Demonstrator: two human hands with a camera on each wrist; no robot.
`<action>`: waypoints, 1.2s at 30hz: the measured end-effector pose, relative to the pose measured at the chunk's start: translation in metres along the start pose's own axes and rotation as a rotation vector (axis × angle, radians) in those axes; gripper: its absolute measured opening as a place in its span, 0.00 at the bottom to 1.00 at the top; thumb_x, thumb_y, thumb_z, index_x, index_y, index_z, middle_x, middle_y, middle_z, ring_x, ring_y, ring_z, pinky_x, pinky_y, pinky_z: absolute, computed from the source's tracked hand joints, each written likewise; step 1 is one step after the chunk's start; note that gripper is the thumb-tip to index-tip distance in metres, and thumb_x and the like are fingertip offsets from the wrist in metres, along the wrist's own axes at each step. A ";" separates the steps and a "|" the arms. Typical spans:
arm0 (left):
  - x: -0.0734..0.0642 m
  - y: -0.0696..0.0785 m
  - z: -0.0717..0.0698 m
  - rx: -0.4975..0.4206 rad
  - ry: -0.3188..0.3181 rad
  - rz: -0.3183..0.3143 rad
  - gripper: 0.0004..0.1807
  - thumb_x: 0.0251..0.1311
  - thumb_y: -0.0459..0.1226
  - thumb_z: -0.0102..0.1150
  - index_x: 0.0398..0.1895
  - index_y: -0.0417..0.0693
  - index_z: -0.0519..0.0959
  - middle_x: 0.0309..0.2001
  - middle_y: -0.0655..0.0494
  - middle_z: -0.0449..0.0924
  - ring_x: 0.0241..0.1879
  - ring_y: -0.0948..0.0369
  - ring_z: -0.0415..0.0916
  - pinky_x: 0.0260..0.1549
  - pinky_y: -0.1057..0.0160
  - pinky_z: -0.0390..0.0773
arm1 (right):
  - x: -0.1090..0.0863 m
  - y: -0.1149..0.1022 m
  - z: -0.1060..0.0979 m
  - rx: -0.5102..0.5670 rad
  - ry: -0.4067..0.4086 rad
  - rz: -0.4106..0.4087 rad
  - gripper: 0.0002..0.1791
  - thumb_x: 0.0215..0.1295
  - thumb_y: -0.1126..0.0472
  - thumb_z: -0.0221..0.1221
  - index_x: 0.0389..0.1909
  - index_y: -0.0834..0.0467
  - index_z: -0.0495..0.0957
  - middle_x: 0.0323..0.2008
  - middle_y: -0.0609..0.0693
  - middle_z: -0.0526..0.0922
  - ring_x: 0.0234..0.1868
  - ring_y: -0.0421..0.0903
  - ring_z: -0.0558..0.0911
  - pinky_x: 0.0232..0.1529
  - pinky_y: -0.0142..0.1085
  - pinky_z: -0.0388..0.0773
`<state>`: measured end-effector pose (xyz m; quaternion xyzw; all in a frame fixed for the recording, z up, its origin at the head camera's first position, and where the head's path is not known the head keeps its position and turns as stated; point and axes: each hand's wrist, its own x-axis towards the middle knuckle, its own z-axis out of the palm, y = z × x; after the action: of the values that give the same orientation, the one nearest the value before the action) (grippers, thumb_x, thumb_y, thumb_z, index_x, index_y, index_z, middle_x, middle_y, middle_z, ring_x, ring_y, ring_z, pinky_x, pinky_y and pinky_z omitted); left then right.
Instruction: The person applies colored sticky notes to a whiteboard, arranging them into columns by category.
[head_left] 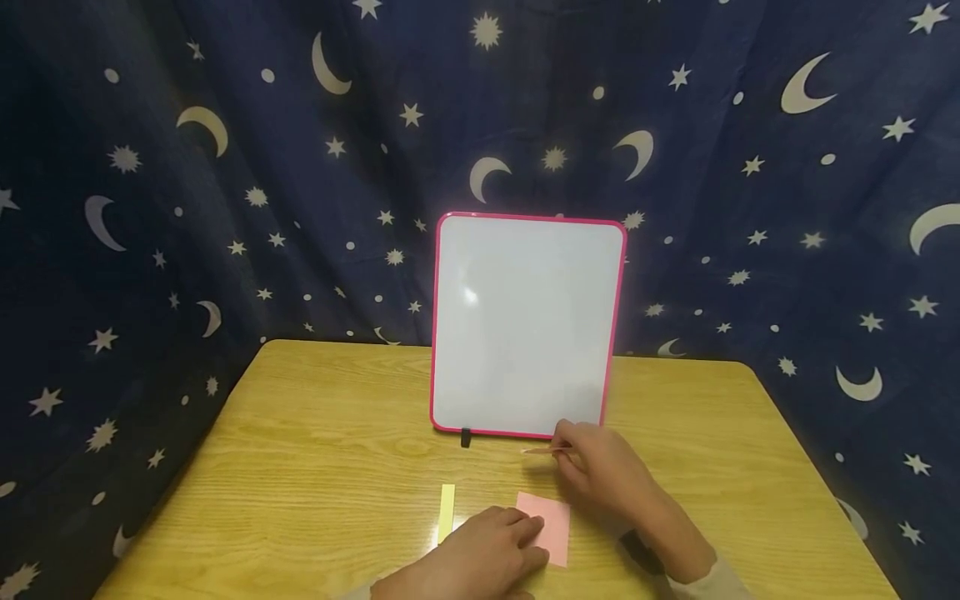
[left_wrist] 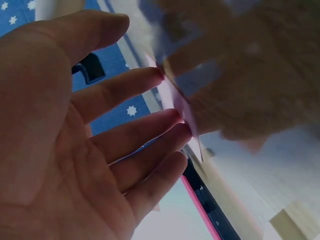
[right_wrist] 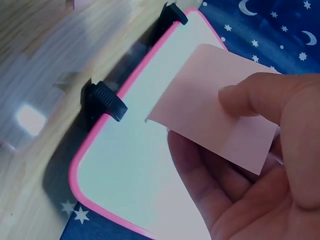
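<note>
A yellow strip [head_left: 446, 512] lies toward 11 o'clock of the left hand [head_left: 480, 552], whose loose grip lays straight fingers on a pink square [head_left: 554, 527] at 2 o'clock. From the square, a whiteboard [head_left: 527, 325] stands at 12; toward 1, the right hand [head_left: 606, 467] pinches a pink note [right_wrist: 195, 97].

Inscriptions, 3 views: 0 legible
No letters, numbers, labels or brands readable; whiteboard [head_left: 525, 325] and pink note [right_wrist: 192, 95] included.

Head view high, facing forward-down; wrist views close, tilted; head, right wrist share whiteboard [head_left: 525, 325]
</note>
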<state>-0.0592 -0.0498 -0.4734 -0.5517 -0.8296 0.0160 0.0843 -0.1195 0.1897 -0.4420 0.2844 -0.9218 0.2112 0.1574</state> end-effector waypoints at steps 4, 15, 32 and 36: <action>-0.001 -0.002 -0.001 -0.008 0.003 0.008 0.20 0.64 0.64 0.63 0.49 0.66 0.83 0.59 0.60 0.79 0.57 0.64 0.77 0.55 0.64 0.78 | 0.001 0.001 -0.001 0.001 0.037 -0.023 0.16 0.53 0.71 0.71 0.31 0.48 0.79 0.28 0.35 0.78 0.30 0.35 0.76 0.34 0.33 0.79; 0.000 -0.033 -0.013 -0.103 0.212 -0.094 0.06 0.67 0.48 0.65 0.42 0.61 0.85 0.43 0.68 0.83 0.44 0.67 0.80 0.46 0.65 0.75 | 0.005 0.011 -0.002 -0.001 0.269 -0.185 0.17 0.44 0.76 0.70 0.33 0.55 0.80 0.32 0.43 0.82 0.34 0.39 0.79 0.35 0.34 0.79; -0.023 -0.130 0.004 -0.543 0.731 -0.727 0.20 0.66 0.36 0.69 0.59 0.43 0.78 0.32 0.58 0.75 0.31 0.56 0.76 0.31 0.64 0.74 | 0.013 0.009 -0.010 0.001 0.425 -0.262 0.11 0.48 0.74 0.60 0.33 0.59 0.80 0.38 0.48 0.83 0.39 0.46 0.81 0.39 0.37 0.78; -0.026 -0.140 0.014 -0.659 0.783 -0.837 0.21 0.67 0.34 0.69 0.61 0.40 0.76 0.38 0.50 0.74 0.38 0.54 0.73 0.33 0.66 0.71 | 0.016 0.009 -0.009 -0.015 0.519 -0.325 0.08 0.49 0.73 0.61 0.31 0.61 0.80 0.39 0.51 0.84 0.39 0.49 0.82 0.40 0.38 0.78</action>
<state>-0.1792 -0.1273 -0.4740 -0.1448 -0.8434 -0.4747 0.2058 -0.1359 0.1931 -0.4297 0.3634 -0.7949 0.2419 0.4213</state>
